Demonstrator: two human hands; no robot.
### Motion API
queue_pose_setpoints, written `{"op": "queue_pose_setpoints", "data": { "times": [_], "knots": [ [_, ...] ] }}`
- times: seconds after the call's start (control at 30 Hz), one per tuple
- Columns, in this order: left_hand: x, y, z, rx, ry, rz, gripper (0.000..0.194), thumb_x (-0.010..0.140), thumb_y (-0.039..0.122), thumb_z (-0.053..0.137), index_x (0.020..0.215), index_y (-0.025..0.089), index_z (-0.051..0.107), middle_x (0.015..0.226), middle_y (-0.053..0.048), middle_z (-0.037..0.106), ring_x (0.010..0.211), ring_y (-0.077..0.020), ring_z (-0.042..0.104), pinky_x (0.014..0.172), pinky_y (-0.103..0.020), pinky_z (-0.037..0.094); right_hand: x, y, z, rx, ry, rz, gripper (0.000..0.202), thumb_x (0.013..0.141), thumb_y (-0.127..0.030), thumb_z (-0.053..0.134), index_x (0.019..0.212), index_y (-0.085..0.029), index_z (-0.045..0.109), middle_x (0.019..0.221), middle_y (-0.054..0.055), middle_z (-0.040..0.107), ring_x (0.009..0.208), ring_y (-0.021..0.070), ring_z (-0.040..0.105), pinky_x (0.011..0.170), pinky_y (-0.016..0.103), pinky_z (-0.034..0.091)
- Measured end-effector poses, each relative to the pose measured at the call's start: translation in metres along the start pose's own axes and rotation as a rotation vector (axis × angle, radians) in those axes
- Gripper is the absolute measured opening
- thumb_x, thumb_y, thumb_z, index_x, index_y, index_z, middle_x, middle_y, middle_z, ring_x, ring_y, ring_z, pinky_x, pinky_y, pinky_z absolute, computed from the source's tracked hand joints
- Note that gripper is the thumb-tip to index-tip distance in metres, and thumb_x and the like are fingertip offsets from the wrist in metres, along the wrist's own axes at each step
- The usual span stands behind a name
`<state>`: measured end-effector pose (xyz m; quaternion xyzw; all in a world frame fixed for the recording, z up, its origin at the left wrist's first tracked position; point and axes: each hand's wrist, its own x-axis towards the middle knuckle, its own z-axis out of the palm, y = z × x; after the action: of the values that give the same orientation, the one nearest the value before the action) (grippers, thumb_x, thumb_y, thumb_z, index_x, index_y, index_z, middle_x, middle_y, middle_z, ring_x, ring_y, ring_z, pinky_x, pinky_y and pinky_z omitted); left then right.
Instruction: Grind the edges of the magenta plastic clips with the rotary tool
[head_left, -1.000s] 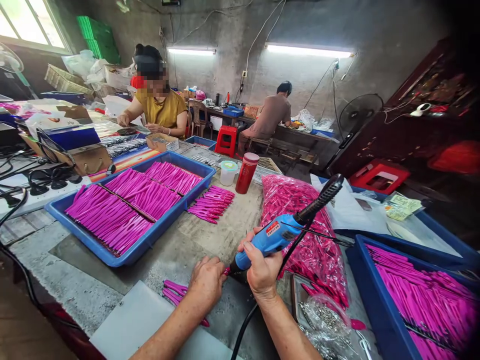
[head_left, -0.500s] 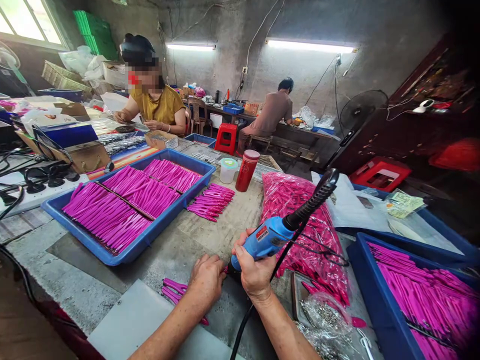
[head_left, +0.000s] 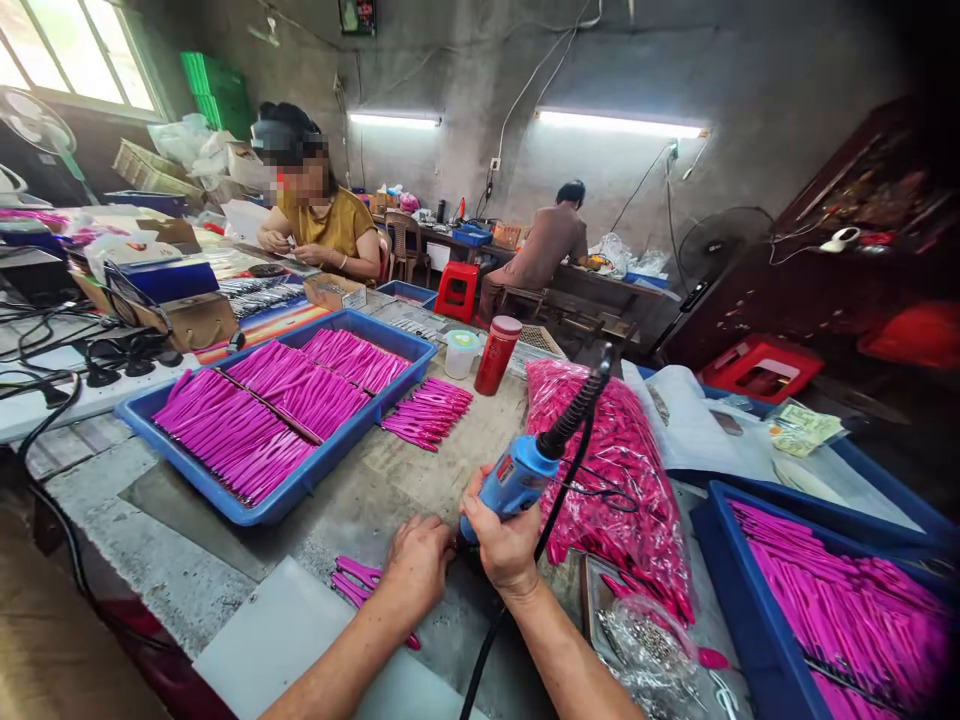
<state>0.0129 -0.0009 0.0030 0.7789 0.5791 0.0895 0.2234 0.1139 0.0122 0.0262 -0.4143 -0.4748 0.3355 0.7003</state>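
Observation:
My right hand (head_left: 506, 545) is wrapped round a blue electric screwdriver (head_left: 517, 475), tilted with its black cable end up to the right. Its nose points down beside the fingertips of my left hand (head_left: 420, 555). The left fingers are curled closed low over the table; what they pinch is hidden behind them. Slim pink plier-like pieces (head_left: 356, 572) lie by my left wrist, partly covered by the forearm. Farther forward, a row of similar pink pieces (head_left: 427, 412) rests on the table.
A blue tray (head_left: 251, 515) of pink pieces stands left, another blue tray (head_left: 739, 590) right. A clear bag of pink parts (head_left: 600, 450) and a bag of small metal parts (head_left: 649, 640) lie right. A red flask (head_left: 497, 357) stands ahead. Two people (head_left: 330, 230) sit beyond.
The screwdriver's cable end has swung left and a little lower, with the tool more upright. My left hand stays almost in place. The whole view has shifted slightly.

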Motion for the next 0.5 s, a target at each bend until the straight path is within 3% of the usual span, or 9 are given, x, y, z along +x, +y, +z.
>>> {"op": "queue_pose_setpoints", "data": {
  "times": [0.27,0.5],
  "knots": [
    [0.001,-0.002,-0.003,0.077,-0.012,0.037,0.016,0.084,0.018,0.045,0.077,0.019,0.060,0.088,-0.003,0.062,0.088,-0.0179,0.054,0.078,-0.026,0.038,-0.007,-0.043,-0.040,0.174,0.277,-0.020,0.031,0.064,-0.026,0.066,0.089,-0.018,0.049,0.064,-0.003,0.055,0.050,0.0135,0.053,0.052,0.029,0.043],
    [0.003,0.009,-0.003,0.108,-0.064,0.142,0.014,0.085,0.018,0.047,0.079,0.019,0.060,0.091,-0.003,0.062,0.091,-0.0177,0.053,0.078,-0.026,0.038,-0.019,-0.048,-0.075,0.173,0.431,0.019,0.030,0.062,-0.026,0.067,0.086,-0.018,0.050,0.064,-0.003,0.056,0.050,0.0146,0.054,0.052,0.030,0.043]
  ]
}}
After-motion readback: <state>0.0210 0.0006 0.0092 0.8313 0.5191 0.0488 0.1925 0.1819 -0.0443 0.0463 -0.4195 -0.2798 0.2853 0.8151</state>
